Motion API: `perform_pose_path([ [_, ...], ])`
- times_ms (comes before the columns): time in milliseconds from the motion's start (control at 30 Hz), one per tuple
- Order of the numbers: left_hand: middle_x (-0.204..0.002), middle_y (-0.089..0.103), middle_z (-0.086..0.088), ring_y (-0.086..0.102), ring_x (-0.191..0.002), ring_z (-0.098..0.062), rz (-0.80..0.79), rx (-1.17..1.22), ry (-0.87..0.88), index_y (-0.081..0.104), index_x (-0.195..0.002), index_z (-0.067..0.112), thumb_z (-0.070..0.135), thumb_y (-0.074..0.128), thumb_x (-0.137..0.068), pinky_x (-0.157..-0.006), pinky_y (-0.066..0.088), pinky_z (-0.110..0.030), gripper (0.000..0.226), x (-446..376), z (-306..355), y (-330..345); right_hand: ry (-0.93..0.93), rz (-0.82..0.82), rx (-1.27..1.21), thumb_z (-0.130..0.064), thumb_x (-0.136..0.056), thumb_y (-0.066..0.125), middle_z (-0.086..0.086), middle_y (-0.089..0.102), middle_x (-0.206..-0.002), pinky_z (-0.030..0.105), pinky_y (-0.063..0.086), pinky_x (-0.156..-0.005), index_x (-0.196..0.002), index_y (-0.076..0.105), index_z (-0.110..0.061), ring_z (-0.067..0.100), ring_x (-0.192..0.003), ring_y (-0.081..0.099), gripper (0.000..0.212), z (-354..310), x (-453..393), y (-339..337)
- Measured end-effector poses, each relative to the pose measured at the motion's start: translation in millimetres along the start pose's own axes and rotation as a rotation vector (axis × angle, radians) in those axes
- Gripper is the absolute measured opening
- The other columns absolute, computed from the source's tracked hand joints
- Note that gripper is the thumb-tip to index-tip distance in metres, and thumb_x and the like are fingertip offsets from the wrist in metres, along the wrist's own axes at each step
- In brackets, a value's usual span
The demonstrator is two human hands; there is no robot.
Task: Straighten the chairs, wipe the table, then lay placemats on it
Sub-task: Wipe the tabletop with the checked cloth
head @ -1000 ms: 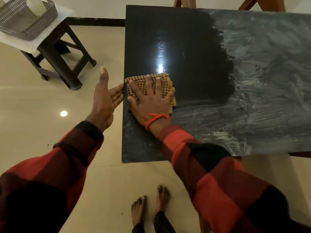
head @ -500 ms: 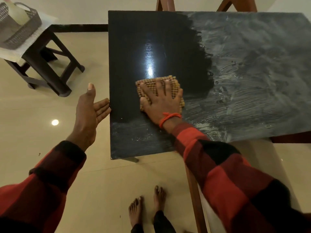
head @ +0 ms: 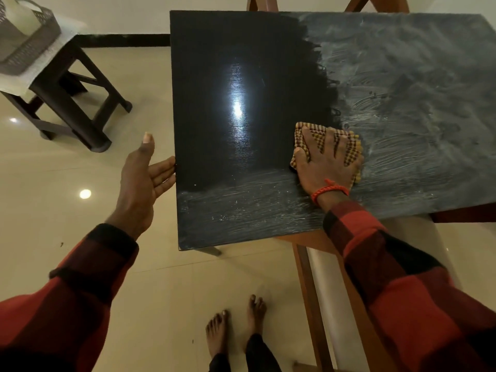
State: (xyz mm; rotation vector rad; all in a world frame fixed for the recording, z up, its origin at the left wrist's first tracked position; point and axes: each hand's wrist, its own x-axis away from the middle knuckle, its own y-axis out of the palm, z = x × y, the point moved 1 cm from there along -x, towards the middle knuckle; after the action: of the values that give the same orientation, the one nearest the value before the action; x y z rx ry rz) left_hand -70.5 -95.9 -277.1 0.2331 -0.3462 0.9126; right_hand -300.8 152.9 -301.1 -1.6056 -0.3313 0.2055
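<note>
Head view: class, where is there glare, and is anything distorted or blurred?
Head view: bright glare streak on the wiped dark part of the table, a smaller light spot on the floor; wide-angle lens bends the table edges; cloth and hands look sharp.

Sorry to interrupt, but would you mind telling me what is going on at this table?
A person is wiping the dark table. The right hand presses a checked cloth flat on the top, at the border between the clean left part and the smeared, hazy right part. The left hand is open, fingertips at the table's left edge. No placemats are laid yet.
</note>
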Motion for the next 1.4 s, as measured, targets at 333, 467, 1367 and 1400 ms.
perform_pose_path([
  [333, -0.144, 0.058, -0.005, 0.064, -0.121, -0.019, -0.031, -0.026, 0.002, 0.039, -0.144, 0.025, 0.070, 0.050, -0.092, -0.094, 0.054, -0.033, 0.070, 6, 2, 6, -0.229, 0.013, -0.009, -0.065, -0.095, 0.020, 0.002, 0.007, -0.168, 0.074, 0.001, -0.110, -0.152, 0.011, -0.054, 0.036, -0.153, 0.005, 0.059, -96, 42, 8],
  [467, -0.141, 0.060, -0.008, 0.065, -0.119, -0.020, -0.059, -0.059, -0.014, 0.034, -0.150, 0.022, 0.074, 0.047, -0.090, -0.090, 0.055, -0.034, 0.080, 6, 7, 2, -0.383, 0.044, -0.032, -0.065, -0.093, 0.023, 0.005, 0.014, -0.167, 0.074, 0.003, -0.110, -0.152, 0.018, -0.052, 0.038, -0.151, 0.011, 0.060, -147, 78, 13],
  [1367, -0.152, 0.050, -0.009, 0.056, -0.132, -0.023, 0.114, -0.028, -0.022, 0.031, -0.155, 0.017, 0.063, 0.044, -0.099, -0.108, 0.046, -0.036, 0.073, 105, -26, 8, -0.160, -0.020, 0.000, -0.060, -0.098, 0.025, -0.002, 0.008, -0.168, 0.073, 0.005, -0.113, -0.151, 0.008, -0.057, 0.031, -0.153, 0.006, 0.057, 59, 75, -4],
  [1400, -0.151, 0.050, -0.009, 0.056, -0.132, -0.023, 0.119, -0.026, -0.026, 0.032, -0.154, 0.017, 0.063, 0.044, -0.099, -0.108, 0.046, -0.036, 0.073, 107, -27, 7, -0.151, -0.029, 0.003, -0.060, -0.098, 0.024, -0.002, 0.008, -0.168, 0.073, 0.004, -0.113, -0.151, 0.007, -0.057, 0.031, -0.153, 0.005, 0.056, 66, 75, -5],
])
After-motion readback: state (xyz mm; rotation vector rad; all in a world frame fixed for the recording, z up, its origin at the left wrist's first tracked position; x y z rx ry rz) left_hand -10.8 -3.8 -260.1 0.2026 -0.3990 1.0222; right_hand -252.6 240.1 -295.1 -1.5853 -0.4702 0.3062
